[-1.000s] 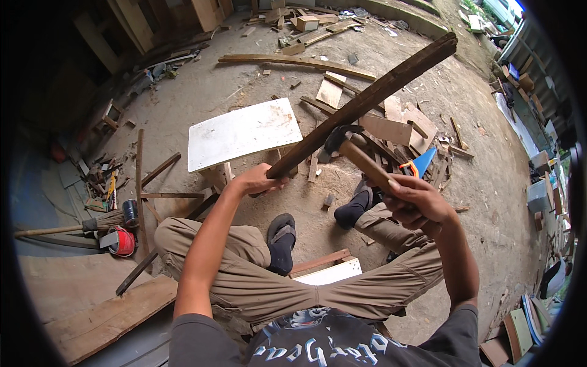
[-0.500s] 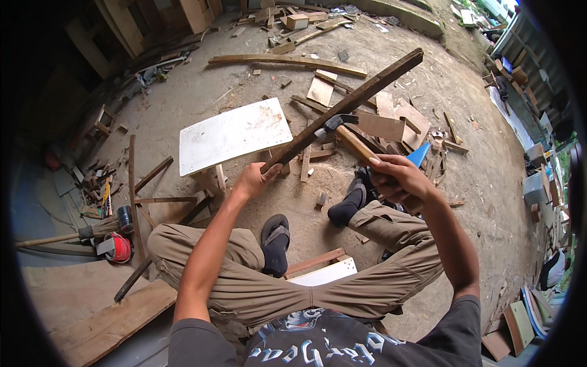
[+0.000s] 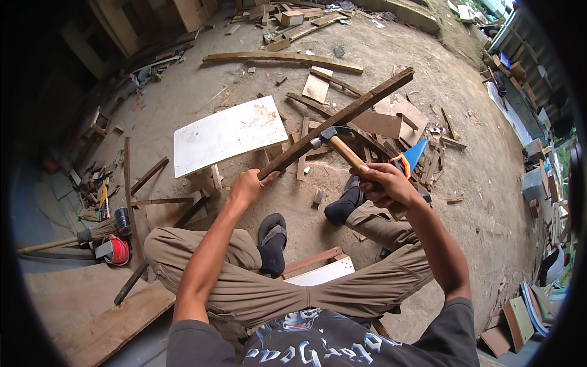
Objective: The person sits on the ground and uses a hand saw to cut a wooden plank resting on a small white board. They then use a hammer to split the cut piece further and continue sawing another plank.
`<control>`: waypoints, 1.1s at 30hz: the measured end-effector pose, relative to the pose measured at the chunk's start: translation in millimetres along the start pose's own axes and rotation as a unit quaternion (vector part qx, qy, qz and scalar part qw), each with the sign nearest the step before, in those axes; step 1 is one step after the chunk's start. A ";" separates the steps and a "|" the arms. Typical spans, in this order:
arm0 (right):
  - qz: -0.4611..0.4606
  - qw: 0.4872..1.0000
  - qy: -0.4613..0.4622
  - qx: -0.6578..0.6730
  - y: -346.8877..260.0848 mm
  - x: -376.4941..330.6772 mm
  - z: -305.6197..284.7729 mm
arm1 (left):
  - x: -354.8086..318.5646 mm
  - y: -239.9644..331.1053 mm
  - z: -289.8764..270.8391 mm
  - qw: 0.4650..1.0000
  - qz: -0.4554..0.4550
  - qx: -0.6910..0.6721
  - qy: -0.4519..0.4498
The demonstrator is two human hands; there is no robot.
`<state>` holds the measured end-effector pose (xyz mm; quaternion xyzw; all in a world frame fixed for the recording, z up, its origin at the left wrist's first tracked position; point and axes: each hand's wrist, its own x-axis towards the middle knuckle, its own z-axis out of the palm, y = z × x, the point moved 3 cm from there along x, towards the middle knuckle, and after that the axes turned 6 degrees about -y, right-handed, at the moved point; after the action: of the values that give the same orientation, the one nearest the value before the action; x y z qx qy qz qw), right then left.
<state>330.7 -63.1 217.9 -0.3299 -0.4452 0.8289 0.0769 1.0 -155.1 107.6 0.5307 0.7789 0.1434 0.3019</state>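
Left hand point(image 3: 246, 188) is curled round the near end of a long brown stick point(image 3: 361, 109), which pokes away to the right — right hand point(image 3: 385, 184) is wrapped round the handle of a hammer point(image 3: 346, 153), its head just by the stick

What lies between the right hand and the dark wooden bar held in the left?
The head view shows a hammer there: its handle is in the right hand, its metal head by the dark wooden bar.
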 end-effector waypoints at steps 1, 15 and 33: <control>-0.012 1.000 0.013 0.002 4.5 0.5 1.9 | -2.5 1.9 3.0 1.000 -0.012 -0.002 -0.014; -0.217 0.812 0.344 -0.419 47.9 39.4 -27.4 | 18.3 23.0 35.3 0.974 -0.047 -0.203 -0.085; -0.264 0.824 0.296 -0.404 134.3 59.2 12.6 | 6.3 51.9 26.4 0.870 0.008 -0.491 -0.047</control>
<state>299.7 -126.3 88.5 -0.4313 -0.7661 0.3851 0.2806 54.2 -131.3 113.3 0.3265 0.5883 0.4852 0.5585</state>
